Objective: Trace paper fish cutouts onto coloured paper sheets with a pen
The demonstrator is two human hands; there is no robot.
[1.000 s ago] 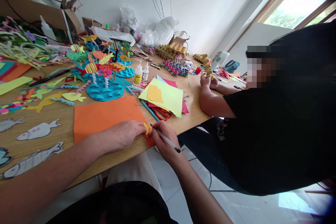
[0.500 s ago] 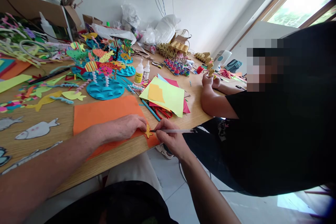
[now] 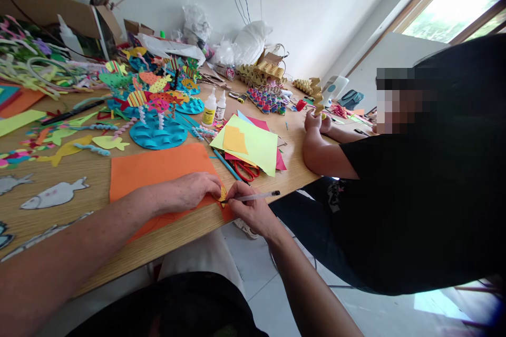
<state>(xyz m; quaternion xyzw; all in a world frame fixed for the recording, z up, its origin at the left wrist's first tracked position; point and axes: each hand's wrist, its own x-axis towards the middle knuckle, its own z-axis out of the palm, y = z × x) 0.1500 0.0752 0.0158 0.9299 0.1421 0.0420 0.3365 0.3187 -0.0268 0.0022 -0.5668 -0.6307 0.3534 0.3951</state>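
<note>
A sheet of orange paper (image 3: 158, 168) lies at the front edge of the table. On its right corner is a small yellow paper star (image 3: 223, 193) with dark marks, partly hidden by fingers. My left hand (image 3: 193, 190) rests on the sheet, its closed fingertips holding the star down. Between the fingers of my right hand (image 3: 253, 211) is a pen (image 3: 256, 196) with a clear barrel and dark end. The pen's tip meets the star's lower edge.
Coloured paper sheets (image 3: 261, 142) lie over red scissors (image 3: 247, 170) beside a blue pencil (image 3: 230, 165). Glue bottles (image 3: 209, 110) stand behind, near paper fish on a blue base (image 3: 158, 134). White fish cutouts (image 3: 55, 195) lie left. A co-worker (image 3: 427, 184) sits at right.
My right hand has shifted slightly left and down, bringing the pen tip around to the star's lower side and tilting the pen's far end up. My left hand stays in place.
</note>
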